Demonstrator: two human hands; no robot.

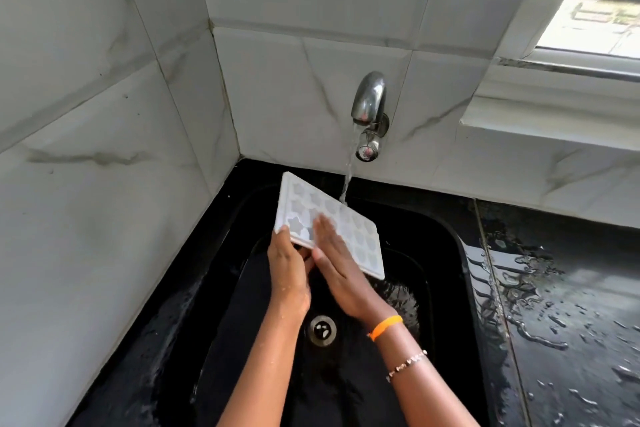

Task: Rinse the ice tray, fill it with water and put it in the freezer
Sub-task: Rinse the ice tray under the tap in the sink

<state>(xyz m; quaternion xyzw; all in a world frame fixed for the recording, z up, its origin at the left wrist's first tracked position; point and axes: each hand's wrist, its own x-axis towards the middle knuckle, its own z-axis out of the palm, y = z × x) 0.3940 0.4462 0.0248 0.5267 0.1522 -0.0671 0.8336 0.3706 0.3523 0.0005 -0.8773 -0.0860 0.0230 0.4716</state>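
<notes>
Two bare forearms are seen rising from the bottom edge of the frame toward the middle, the right one ringed by a beaded bracelet (406, 365) and, closer to the wrist, an orange band (385, 326). Between the forearms, near the centre of the black sink (446, 274), a round metal drain (322, 329) is set into the basin floor. At 3 o'clock from the sink, a dark countertop (561, 305) is covered with pooled water and scattered drops. Above the drain, at 12 o'clock from it, the left hand (289, 274) is closed on the near left corner of the ice tray (360, 239), thumb on the upper face and fingers curled beneath. The right hand (337, 263) is laid flat across the tray's upper face, fingers together and extended, pressed against the surface rather than clamped around it. The tray is a white rectangle moulded with star-shaped cells, and it is held tilted over the basin, clear of the sink floor. A stream of water (348, 177) is landing on the tray's far edge, at about 1 o'clock from the hands. The stream is fed by a chrome tap (369, 104) fixed to the white marble-veined wall tiles (298, 80) behind the sink. At 2 o'clock from the tap, a bright window (602, 10) crossed by a horizontal bar is partly visible.
</notes>
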